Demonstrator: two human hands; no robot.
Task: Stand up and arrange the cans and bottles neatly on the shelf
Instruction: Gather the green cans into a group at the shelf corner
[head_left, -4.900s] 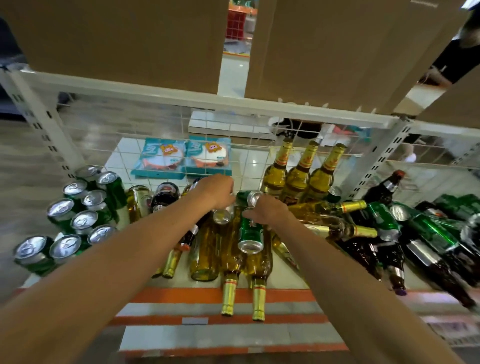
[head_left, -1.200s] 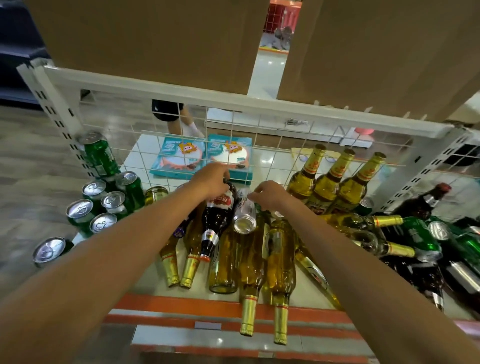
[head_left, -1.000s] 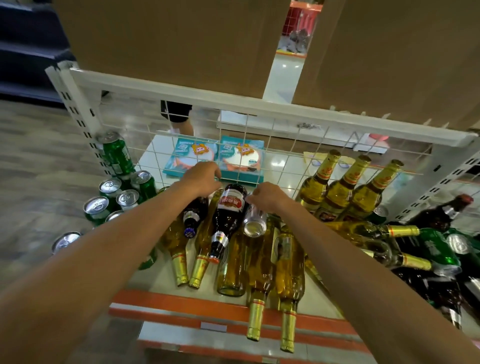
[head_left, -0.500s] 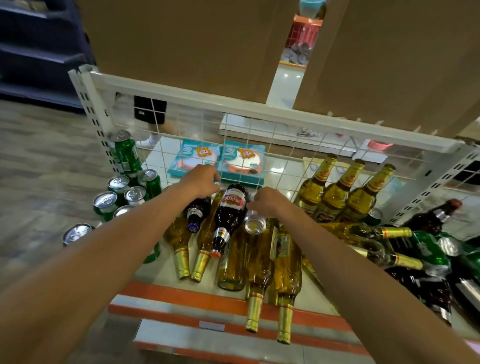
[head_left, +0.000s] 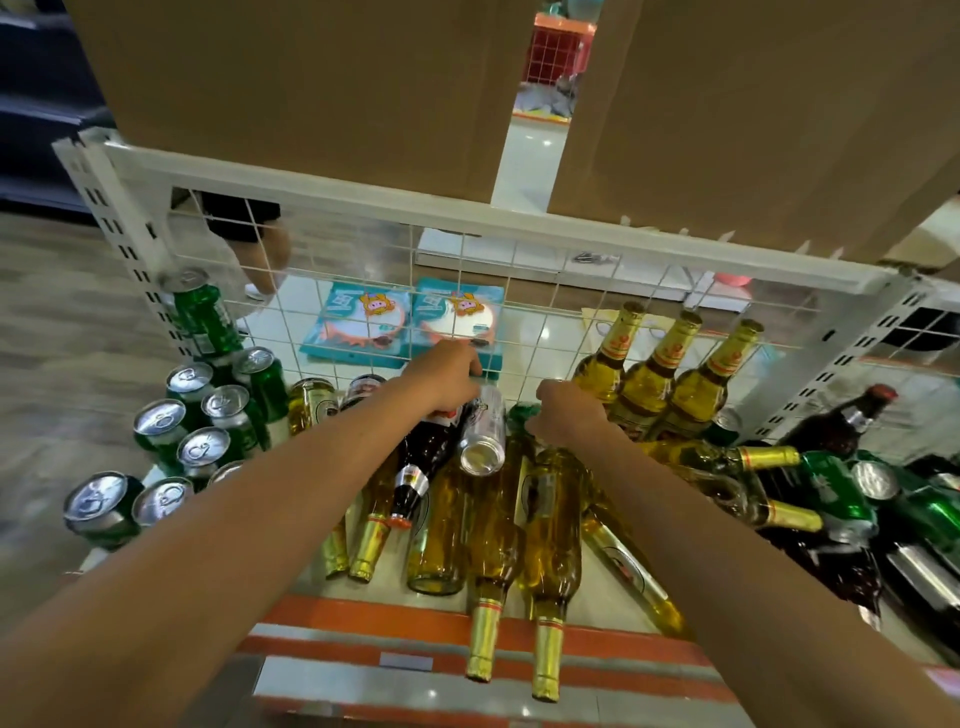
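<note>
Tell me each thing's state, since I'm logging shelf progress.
Green aluminium cans at left: upright.
Three yellow glass bottles at back: upright.
Yellow glass bottles in middle: lying flat.
Silver aluminium can: lying on bottles.
Dark brown glass bottle: lying, left hand on its base.
Right hand: grip hidden.
Green cans at right: lying.

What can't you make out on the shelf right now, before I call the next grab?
- Head view: the left hand covers its own fingertips, so its grip on the dark bottle or silver can is unclear.
- The right hand hides what it touches; only a green scrap shows.
- The left forearm covers some green cans.
- The frame's right edge cuts off the right-hand pile.
- Bottle labels are too blurred to read.
</note>
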